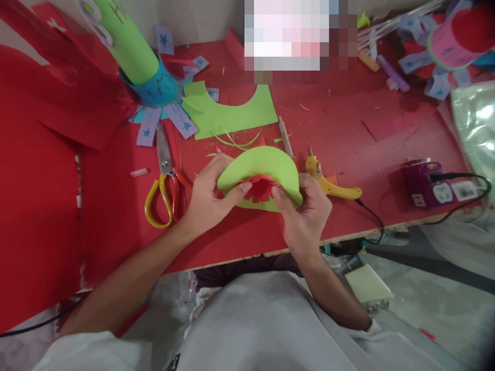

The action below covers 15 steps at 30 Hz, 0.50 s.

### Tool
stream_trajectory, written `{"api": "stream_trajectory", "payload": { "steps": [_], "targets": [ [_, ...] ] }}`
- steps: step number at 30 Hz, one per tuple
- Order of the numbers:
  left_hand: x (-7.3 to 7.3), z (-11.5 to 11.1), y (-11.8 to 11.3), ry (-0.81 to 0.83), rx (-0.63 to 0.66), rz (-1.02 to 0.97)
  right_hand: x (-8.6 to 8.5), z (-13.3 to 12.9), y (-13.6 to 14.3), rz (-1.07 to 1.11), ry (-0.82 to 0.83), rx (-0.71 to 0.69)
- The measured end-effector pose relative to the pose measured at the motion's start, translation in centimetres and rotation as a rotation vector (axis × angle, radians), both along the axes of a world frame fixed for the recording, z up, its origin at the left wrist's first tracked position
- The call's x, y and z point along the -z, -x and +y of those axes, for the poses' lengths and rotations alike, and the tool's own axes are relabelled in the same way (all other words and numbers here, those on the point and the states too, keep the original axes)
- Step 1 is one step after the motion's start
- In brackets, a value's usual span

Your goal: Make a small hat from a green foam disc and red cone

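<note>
Both hands hold 1 curved green paper piece [266, 167] just above the near edge of the red table [340, 129]. The left hand [207, 198] pinches its left side, and the right hand [305, 211] pinches its right side; both thumbs press on the red fringed paper [260, 186] under it. Scissors [164, 175] lie left, a yellow glue gun [328, 183] right

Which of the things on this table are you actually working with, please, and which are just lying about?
In hand: green paper disc, red fringed paper, held by left hand and right hand.

Lying about: scissors, glue gun, green sheet, purple box.
</note>
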State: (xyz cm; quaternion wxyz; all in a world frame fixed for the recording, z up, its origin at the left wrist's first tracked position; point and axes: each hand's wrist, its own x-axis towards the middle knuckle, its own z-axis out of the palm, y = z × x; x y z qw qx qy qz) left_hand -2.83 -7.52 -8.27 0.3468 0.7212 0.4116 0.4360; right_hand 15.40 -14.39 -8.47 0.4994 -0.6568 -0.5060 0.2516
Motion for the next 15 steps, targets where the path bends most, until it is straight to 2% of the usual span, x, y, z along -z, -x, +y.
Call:
{"api": "stream_trajectory", "payload": {
  "steps": [8,15],
  "targets": [
    [0.38,-0.11,0.24,0.072,0.007,-0.037,-0.38,0.06,0.08,-0.024,-0.057,-0.022],
    [0.41,0.2,0.25,0.045,0.035,-0.054,-0.35,0.17,0.0,-0.011,-0.041,-0.02]
  ]
}}
